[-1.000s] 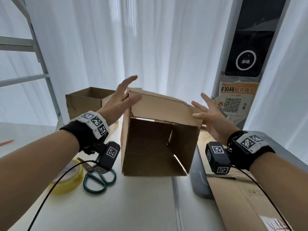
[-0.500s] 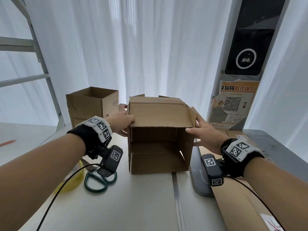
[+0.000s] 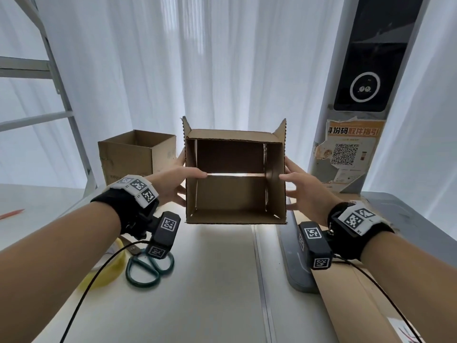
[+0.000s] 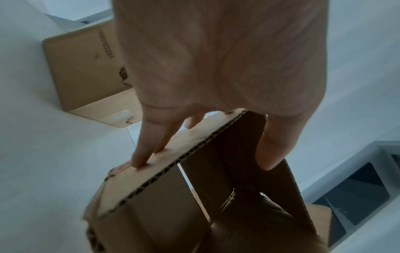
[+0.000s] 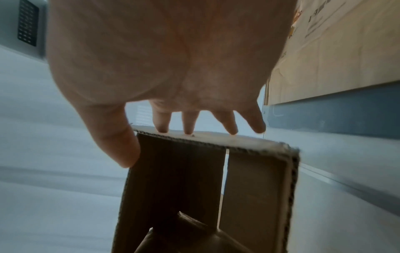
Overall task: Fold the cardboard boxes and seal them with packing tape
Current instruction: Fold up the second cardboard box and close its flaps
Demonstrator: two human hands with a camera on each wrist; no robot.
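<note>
Box: the cardboard box (image 3: 235, 177) is up off the counter (image 3: 210, 280), open mouth toward the person.
Left hand (image 3: 170, 186): at 9 o'clock, thumb inside, fingers outside, clasping the wall.
Right hand (image 3: 304, 186): at 3 o'clock, same grasp.
Handling: looks light, thin-walled, likely to skew; best held by the side walls.
Nearby: scissors (image 3: 148, 268) at 7 o'clock.

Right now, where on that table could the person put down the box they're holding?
The bare white stretch in front of the box, between the scissors and the grey tray, looks widest. The left is crowded: scissors, a yellow tape roll and a second box. Flat cardboard covers the right.
</note>
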